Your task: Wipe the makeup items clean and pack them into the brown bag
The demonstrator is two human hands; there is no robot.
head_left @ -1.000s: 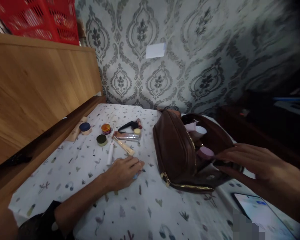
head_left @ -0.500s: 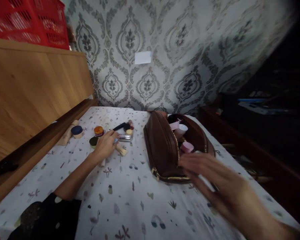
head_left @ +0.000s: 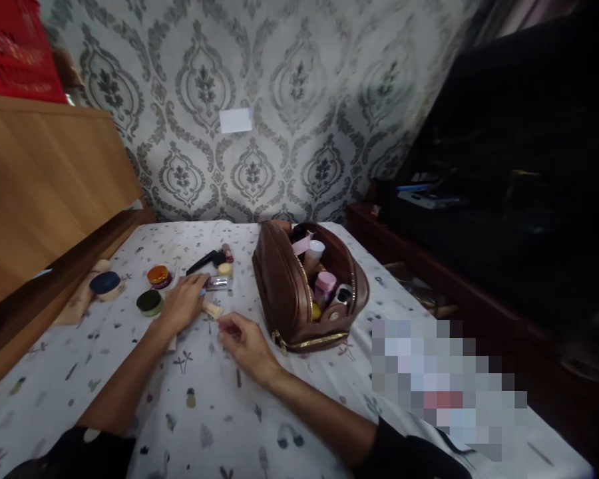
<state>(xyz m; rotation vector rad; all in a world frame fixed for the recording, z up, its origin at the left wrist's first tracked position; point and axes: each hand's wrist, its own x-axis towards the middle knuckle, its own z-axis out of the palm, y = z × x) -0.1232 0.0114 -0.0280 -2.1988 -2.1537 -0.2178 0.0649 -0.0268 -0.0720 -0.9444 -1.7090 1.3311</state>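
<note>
My left hand lies palm down over small cosmetics on the patterned sheet, its fingers stretched out and partly hiding what is under them. A clear tube with a silvery part lies just beyond its fingertips. A short beige tube pokes out beside that hand. My right hand is close to the tube's near end, fingers loosely curled, with nothing visible in them. To the right stands a brown cosmetic bag, unzipped, with a pink-lidded jar and a white-capped tube inside.
Left of my left hand are a green-lidded jar, an orange-lidded jar, a blue-lidded jar and a beige pouch-like item. A black object lies behind. A wooden cabinet borders the left; a blurred-out patch covers the right.
My right hand has moved left from the bag's front to beside the beige tube. My left hand stays over the cosmetics. The view has turned to the right.
</note>
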